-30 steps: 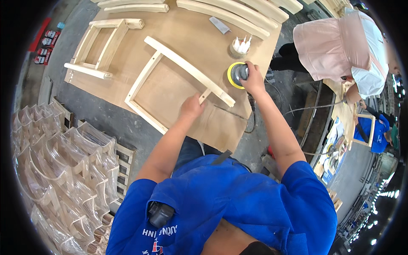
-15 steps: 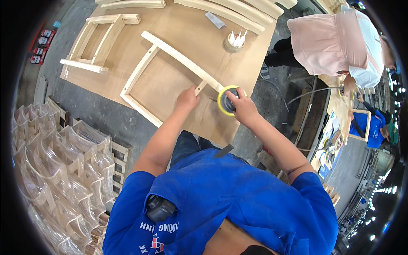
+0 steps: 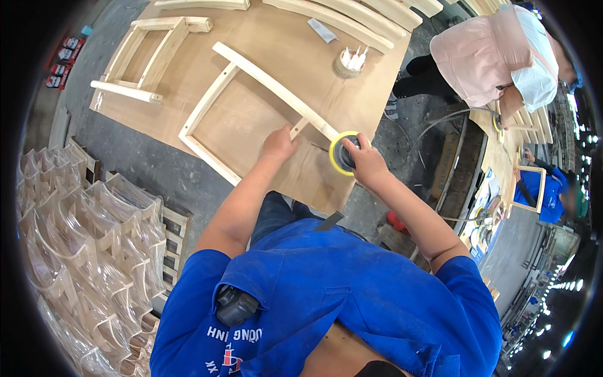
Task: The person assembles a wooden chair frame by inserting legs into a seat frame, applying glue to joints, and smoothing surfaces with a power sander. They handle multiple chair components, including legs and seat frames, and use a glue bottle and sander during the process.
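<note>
A pale wooden frame (image 3: 270, 87) with a long side rail and crosspieces rests on the cardboard-covered table (image 3: 251, 151). My left hand (image 3: 281, 143) is closed around its short crosspiece near the right end. My right hand (image 3: 366, 158) grips a round disc sander (image 3: 343, 154) with a yellow rim and dark body. The sander is tilted on edge, its rim against the end of the long rail. Whether the disc itself touches the wood cannot be made out.
Another wooden frame (image 3: 160, 60) lies at the table's far left. A tub of white-tipped bottles (image 3: 349, 63) and a paper slip (image 3: 322, 30) sit at the far right. Wrapped wooden parts (image 3: 94, 245) are stacked at left. A co-worker (image 3: 483, 60) bends at another bench.
The sander and my right hand have shifted slightly right and nearer, and the sander has tipped more on edge. My left hand keeps its hold. The co-worker's arm has moved.
</note>
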`<action>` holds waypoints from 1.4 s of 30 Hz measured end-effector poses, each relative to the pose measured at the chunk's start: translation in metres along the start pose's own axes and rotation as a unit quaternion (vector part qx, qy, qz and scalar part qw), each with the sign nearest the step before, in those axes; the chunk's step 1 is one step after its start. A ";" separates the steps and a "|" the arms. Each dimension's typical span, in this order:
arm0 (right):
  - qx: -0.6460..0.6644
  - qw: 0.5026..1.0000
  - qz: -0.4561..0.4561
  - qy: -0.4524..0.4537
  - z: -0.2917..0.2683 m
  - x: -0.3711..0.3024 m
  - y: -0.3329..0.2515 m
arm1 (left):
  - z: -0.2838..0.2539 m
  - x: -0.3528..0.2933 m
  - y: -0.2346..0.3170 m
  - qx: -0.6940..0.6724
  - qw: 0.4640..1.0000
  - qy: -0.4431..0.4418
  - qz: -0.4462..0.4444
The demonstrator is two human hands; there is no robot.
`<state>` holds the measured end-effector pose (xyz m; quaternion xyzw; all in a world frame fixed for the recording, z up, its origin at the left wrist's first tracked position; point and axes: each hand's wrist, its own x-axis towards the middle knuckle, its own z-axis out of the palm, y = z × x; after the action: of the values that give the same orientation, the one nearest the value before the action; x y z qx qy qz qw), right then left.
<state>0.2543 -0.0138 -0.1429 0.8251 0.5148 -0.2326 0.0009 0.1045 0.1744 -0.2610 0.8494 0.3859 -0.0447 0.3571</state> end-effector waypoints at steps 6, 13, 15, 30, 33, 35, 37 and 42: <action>0.015 0.999 -0.019 0.037 0.004 0.003 0.002 | -0.001 -0.001 0.000 -0.001 1.000 0.004 0.011; 0.000 0.999 -0.006 0.037 0.003 -0.005 0.011 | 0.000 0.000 -0.001 -0.012 1.000 0.007 0.016; 0.003 0.999 -0.011 0.044 0.006 0.001 0.007 | 0.000 0.000 -0.001 -0.015 1.000 0.006 0.011; 0.101 0.985 0.019 0.138 0.027 0.013 -0.004 | -0.004 0.001 0.004 -0.007 1.000 0.000 0.005; 0.093 0.991 0.001 0.100 0.025 0.011 0.000 | -0.005 0.000 0.005 0.009 1.000 -0.009 -0.004; 0.072 0.993 0.024 0.087 0.021 0.005 0.002 | -0.006 0.000 0.006 0.015 1.000 -0.016 -0.007; 0.054 0.996 0.033 0.070 0.016 -0.002 0.003 | -0.006 -0.001 0.006 0.010 1.000 -0.013 -0.004; 0.029 0.998 0.051 0.018 0.000 -0.010 0.000 | -0.006 -0.001 0.004 0.006 1.000 -0.008 0.002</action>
<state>0.2500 -0.0225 -0.1392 0.8541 0.4648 -0.2325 -0.0205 0.1058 0.1757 -0.2541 0.8521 0.3810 -0.0529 0.3549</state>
